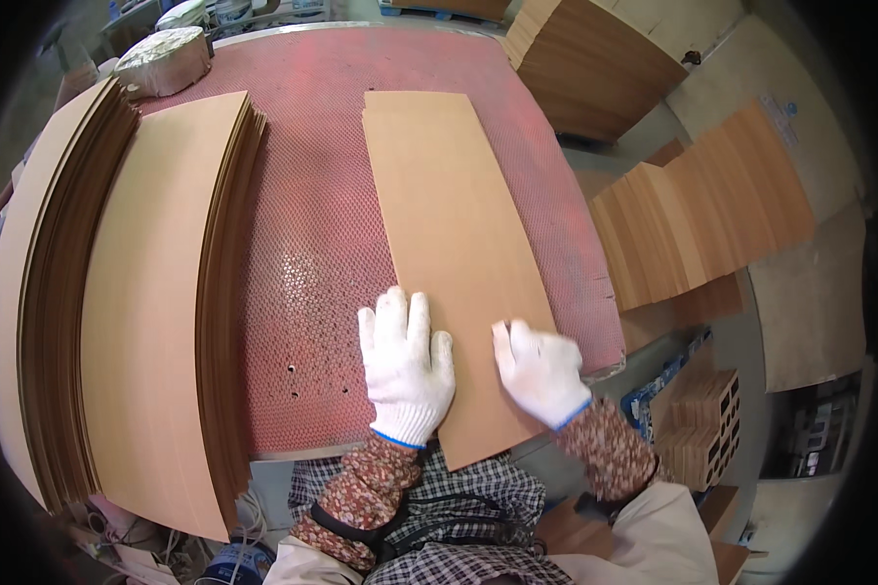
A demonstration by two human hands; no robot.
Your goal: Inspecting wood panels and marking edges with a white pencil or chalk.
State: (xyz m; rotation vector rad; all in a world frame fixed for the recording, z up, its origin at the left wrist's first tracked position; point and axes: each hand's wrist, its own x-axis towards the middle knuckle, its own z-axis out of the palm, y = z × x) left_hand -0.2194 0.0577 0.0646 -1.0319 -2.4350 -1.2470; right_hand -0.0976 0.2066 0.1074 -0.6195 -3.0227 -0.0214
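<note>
A long, thin wood-coloured panel point(449, 205) lies lengthwise before me on the table, its near end sticking out past the front edge. My left hand point(403, 366), in a white knit glove, rests flat along the panel's left edge with fingers stretched out. On the right side of the panel, my right hand point(541, 369), also gloved, is closed with curled fingers. Slight blur and the fingers themselves hide what it holds, if anything. To the left stand two tall stacks of similar panels, the nearer stack point(161, 292) and the outer stack point(39, 292).
A red mesh mat point(307, 224) covers the table. A roll wrapped in plastic point(163, 63) sits at the far left corner. Right of the table are a large panel stack point(595, 68), a fanned row of boards point(702, 210) and pieces with dark square openings point(698, 424).
</note>
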